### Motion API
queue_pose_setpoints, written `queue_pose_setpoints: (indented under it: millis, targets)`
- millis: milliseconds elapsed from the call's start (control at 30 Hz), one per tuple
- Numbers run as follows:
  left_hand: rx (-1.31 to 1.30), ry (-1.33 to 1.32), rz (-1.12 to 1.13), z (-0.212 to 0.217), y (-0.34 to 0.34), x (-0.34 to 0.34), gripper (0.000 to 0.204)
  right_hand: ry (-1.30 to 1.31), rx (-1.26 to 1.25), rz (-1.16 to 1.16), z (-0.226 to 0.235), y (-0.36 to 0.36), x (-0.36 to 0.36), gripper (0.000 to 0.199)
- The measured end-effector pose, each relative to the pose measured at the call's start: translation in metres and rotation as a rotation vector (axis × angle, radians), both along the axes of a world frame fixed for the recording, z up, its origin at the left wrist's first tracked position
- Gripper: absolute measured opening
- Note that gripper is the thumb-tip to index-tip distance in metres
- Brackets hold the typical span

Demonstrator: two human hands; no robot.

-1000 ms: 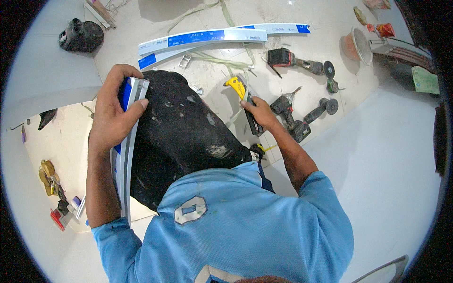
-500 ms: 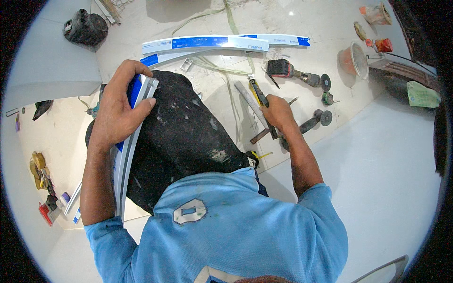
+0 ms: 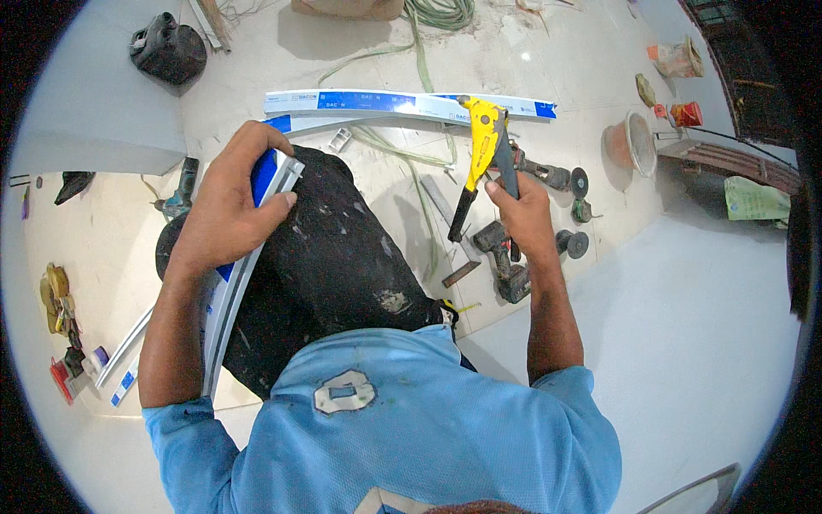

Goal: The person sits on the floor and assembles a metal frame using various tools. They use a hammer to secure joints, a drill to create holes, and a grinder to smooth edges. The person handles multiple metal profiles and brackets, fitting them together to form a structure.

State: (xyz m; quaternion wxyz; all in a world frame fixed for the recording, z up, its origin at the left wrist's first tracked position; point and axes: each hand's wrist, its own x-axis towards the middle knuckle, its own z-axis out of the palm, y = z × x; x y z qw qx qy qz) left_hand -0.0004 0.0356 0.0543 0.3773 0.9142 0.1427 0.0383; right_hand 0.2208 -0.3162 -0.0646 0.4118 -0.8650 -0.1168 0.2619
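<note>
Left hand (image 3: 229, 206): grip pinching the far end of a blue-filmed white profile (image 3: 242, 287), alongside the black-trousered leg (image 3: 330, 248). Right hand (image 3: 527, 212): grip wrapped round one handle of a yellow-and-black hand riveter (image 3: 485, 137), handles spread, above the floor (image 3: 569, 81), near a cordless drill (image 3: 503, 261).

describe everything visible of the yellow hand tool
The hand tool, possibly a riveter, has a yellow, metal-looking body, a yellow arm ending in a black grip and a dark handle. The two stand spread apart. The right hand holds it by the dark handle, its head toward the picture's top, right of the black trousers.
</note>
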Motion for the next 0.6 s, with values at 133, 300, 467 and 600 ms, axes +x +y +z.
queue_pose_setpoints:
  millis: [133, 300, 467, 600]
  targets:
    - [0.003, -0.019, -0.016, -0.001, 0.001, 0.000, 0.045, -0.248, 0.115, 0.022, 0.004, 0.010, -0.009, 0.029]
    - [-0.011, 0.047, 0.039, -0.002, -0.003, -0.002, 0.045, -0.502, -0.219, 0.203, 0.008, 0.012, 0.003, 0.025]
    - [0.034, -0.028, -0.028, -0.004, 0.001, 0.003, 0.045, 0.048, 0.801, -0.214, -0.014, 0.030, 0.002, 0.014]
    - [0.021, -0.039, -0.034, -0.003, -0.003, 0.005, 0.046, 0.449, 1.118, -0.218, -0.014, 0.067, 0.002, 0.025]
